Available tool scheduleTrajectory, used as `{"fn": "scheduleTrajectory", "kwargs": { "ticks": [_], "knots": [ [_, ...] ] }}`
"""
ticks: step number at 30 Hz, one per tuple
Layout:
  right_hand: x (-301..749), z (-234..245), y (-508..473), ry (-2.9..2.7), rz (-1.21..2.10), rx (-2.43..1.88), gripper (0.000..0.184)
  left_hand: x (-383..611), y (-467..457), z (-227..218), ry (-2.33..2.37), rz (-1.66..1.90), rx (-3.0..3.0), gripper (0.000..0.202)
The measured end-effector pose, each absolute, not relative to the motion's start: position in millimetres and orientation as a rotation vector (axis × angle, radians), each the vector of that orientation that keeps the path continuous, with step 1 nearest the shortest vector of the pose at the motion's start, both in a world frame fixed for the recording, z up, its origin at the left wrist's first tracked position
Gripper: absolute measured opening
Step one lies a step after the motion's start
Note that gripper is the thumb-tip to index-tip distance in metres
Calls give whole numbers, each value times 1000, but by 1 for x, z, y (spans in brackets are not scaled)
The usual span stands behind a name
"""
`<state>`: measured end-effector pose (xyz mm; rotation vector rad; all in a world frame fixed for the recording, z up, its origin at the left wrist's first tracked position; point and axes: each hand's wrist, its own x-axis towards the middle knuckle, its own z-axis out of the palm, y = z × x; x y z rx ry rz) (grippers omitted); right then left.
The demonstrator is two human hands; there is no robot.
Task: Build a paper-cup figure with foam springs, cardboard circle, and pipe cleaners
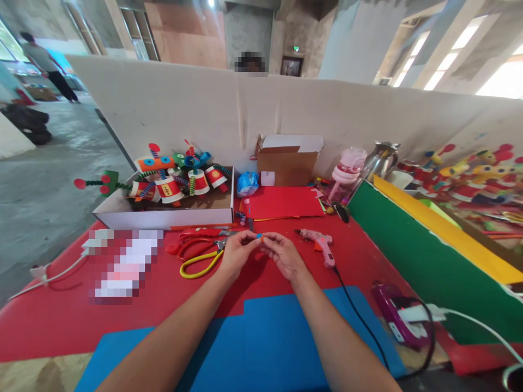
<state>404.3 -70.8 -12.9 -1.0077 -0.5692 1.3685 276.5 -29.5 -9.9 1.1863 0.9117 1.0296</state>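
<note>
My left hand (236, 253) and my right hand (283, 254) meet over the red table cover (61, 321), fingertips pinched together on a small blue piece (259, 236) with a bit of orange beside it. Both hands are closed in a pinch. Just left of my left hand lie red-handled scissors (196, 238) and yellow-handled scissors (200, 264). A pink glue gun (320, 243) lies right of my right hand, its black cord running toward me. A blue foam sheet (265, 348) lies under my forearms.
A white box (163, 218) of paper-cup robot figures stands at the back left. Red sheets (281, 202), a cardboard box (286, 160), a pink bottle (347, 169) and a metal kettle (379, 158) stand behind. Green and yellow sheets (408, 256) lie right, with a purple device (398, 321).
</note>
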Motion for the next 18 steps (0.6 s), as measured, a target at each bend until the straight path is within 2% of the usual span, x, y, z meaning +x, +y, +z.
{"fn": "scheduleTrajectory", "kwargs": {
  "ticks": [8,12,15,18],
  "knots": [
    [400,-16,-70,-590,1286,-1050,27,279,-31,-17,979,1062,1279,20],
    [399,-14,-71,-554,1319,-1045,30,279,-30,-12,1021,1046,1342,16],
    [403,-13,-70,-511,1308,-1048,34,269,-21,4,1039,941,1649,12],
    [408,-13,-68,-486,1277,-1053,34,241,-6,24,1136,761,2139,17]
  ]
}}
